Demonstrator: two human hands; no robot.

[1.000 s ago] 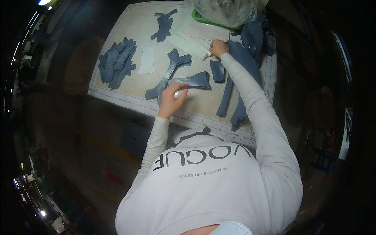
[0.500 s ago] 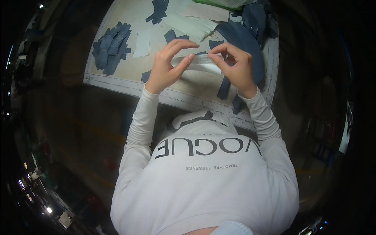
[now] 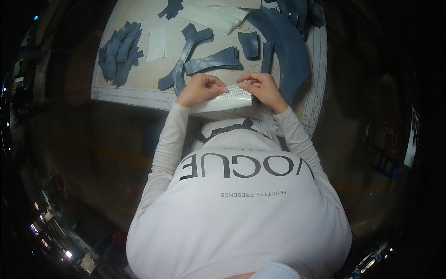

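Over the table's near edge I hold a white sheet of small printed stickers [image 3: 234, 94]. My left hand [image 3: 200, 89] is closed on the sheet's left part, thumb on top. At the upper right edge my right hand [image 3: 265, 89] is pinched, fingertips at the printed rows; whether a single sticker is between them is too small to tell. Just beyond my hands lie dark blue cut pieces: a forked stack [image 3: 185, 58], a flared strip [image 3: 213, 60], a short piece [image 3: 250, 45] and a narrow strip [image 3: 267, 56].
On the table [image 3: 153, 79], a banded bundle of blue pieces [image 3: 121, 55] lies at the left beside a pale paper slip [image 3: 156, 43]. Large curved blue pieces [image 3: 290, 56] cover the right side. White paper strips [image 3: 216, 19] lie at the back.
Both hands have come down toward me with the sticker sheet, showing the blue pieces behind. My left fingers, spread before, have closed on the sheet. The view has shifted slightly.
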